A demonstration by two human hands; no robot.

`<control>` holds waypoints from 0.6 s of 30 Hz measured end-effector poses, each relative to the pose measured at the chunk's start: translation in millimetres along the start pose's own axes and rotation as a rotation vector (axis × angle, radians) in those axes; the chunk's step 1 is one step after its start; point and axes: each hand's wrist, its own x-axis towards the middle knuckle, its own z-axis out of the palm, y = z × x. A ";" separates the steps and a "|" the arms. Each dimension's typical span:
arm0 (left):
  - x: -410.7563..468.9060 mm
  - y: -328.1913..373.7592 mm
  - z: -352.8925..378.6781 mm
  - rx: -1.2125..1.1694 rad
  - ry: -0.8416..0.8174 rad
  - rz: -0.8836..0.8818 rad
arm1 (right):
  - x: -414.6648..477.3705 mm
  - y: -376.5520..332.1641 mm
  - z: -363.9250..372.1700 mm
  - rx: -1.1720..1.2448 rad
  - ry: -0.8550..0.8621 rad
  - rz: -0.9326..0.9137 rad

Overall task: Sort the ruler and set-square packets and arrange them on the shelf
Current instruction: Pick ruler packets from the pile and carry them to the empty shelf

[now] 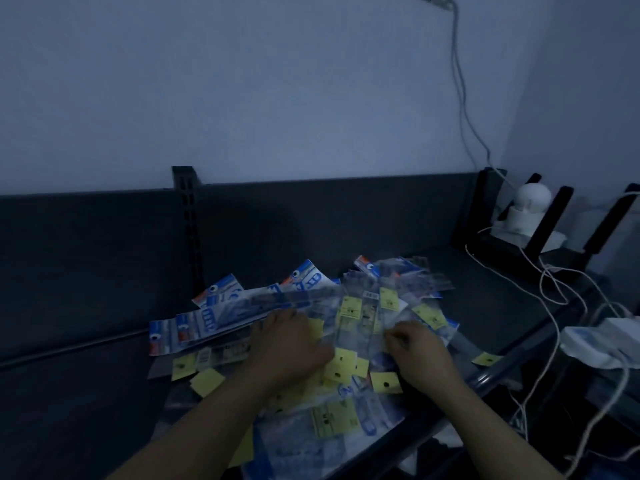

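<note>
Packets (311, 341): glossy clear plastic w/ matt yellow paper tags. Shelf (86, 393) under them: matt dark, prob. metal. Wall (277, 81) behind shelf: smooth, matt.

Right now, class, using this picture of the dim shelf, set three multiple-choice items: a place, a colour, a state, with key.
1. The white round-headed device stands at: A the right end of the dark metal shelf; B its left end; C the pile's top.
2. The small square tags on the clear plastic packets are: A red; B yellow; C green.
3. The left hand and right hand are: A raised; B on the packets; C holding cables.
Key: A, it sits far right; B, tags look yellow; B, both lie on the pile.
</note>
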 end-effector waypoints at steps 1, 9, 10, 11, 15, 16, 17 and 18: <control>4.8 5.2 -2.4 -0.029 0.024 -0.011 | 0.9 -1.3 -2.9 0.065 0.049 0.047; 35.1 40.3 4.8 0.064 -0.067 -0.033 | 21.7 -3.7 5.6 -0.055 0.030 0.202; 39.4 39.8 5.3 0.054 -0.055 -0.041 | 24.0 -3.8 5.5 -0.008 0.022 0.204; 43.3 38.3 5.3 0.036 -0.048 -0.046 | 25.5 -4.3 4.5 0.060 0.002 0.219; 51.6 32.0 1.1 -0.037 -0.068 -0.072 | 31.1 -4.4 0.8 0.200 -0.011 0.273; 52.2 31.2 0.4 -0.047 -0.073 -0.084 | 31.9 -4.2 -0.6 0.186 -0.001 0.269; 52.8 30.8 -0.9 -0.062 -0.086 -0.096 | 32.3 -3.5 -2.5 0.170 -0.003 0.265; 53.2 30.2 -3.5 -0.073 -0.105 -0.099 | 32.7 -3.1 -5.5 0.168 -0.015 0.264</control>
